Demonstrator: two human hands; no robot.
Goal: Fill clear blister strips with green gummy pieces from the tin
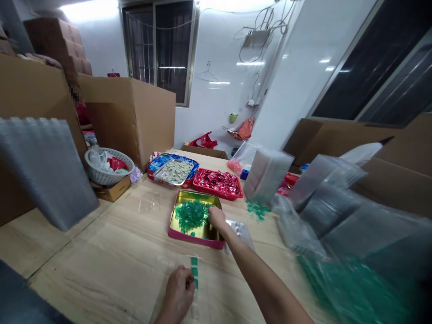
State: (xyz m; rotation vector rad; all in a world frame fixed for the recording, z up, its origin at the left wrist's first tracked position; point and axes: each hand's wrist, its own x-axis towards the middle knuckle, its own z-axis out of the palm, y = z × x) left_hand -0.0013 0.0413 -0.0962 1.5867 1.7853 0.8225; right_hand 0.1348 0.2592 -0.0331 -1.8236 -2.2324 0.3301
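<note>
My right hand (217,217) reaches over the right side of a gold-lined tin (209,235), at the edge of a heap of small green squares (191,214). Its fingers look bent together, and whatever they hold is hidden. Lower down, my left hand (179,287) rests on the table with curled fingers pressed together. What is in them I cannot make out. Right beside its fingertips, a short column of green squares (195,272) lies on what looks like a clear plastic strip.
Behind the tin stand a red tray (232,194) of red packets and a silver tray (162,177) of small pale pieces. Clear plastic sleeves (266,175) stand at the right, loose green squares (257,209) beside them. Another plastic stack (50,171) and a white basket (97,173) are left.
</note>
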